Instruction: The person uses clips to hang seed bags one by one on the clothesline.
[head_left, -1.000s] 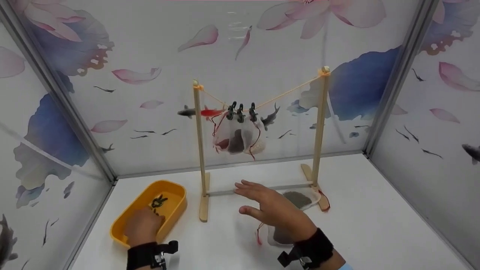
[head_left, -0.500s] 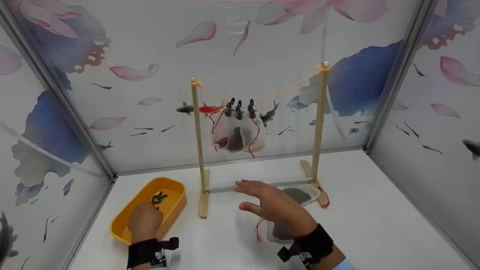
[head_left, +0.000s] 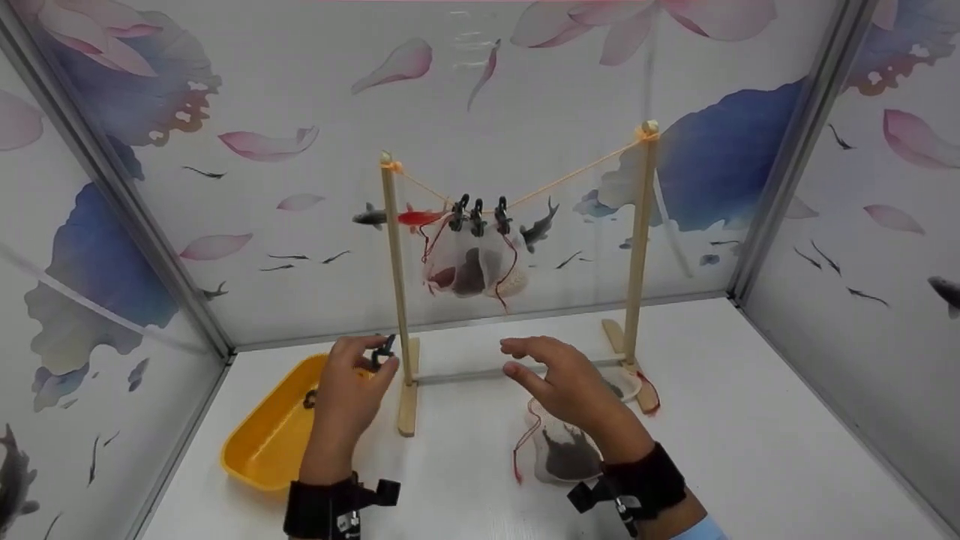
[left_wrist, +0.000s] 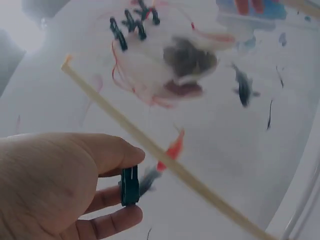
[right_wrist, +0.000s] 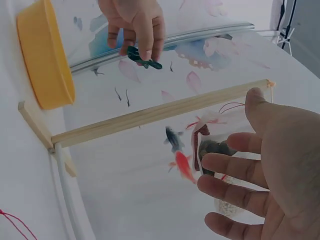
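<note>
My left hand (head_left: 351, 401) pinches a dark green clip (left_wrist: 130, 186) between thumb and fingers, raised beside the rack's left post (head_left: 395, 270). My right hand (head_left: 574, 390) holds nothing; its fingers are spread and relaxed in the right wrist view. Below it on the table lies a mesh drawstring bag (head_left: 566, 454) with dark contents and a red cord. A second bag (head_left: 621, 384) lies behind, partly hidden by the hand. Several filled mesh bags (head_left: 472, 271) hang from the orange line (head_left: 574, 184), held by 3 dark clips (head_left: 478, 217).
A yellow tray (head_left: 255, 450) stands at the left with a dark clip (head_left: 310, 399) in it, partly hidden by my left arm. The rack's right post (head_left: 641, 247) rises behind my right hand, and a pale crossbar (head_left: 457, 375) joins the feet. Printed panels enclose the table.
My left hand has come up out of the yellow tray with a clip and moved right toward the rack. My right hand has shifted slightly right, uncovering more of the nearer bag.
</note>
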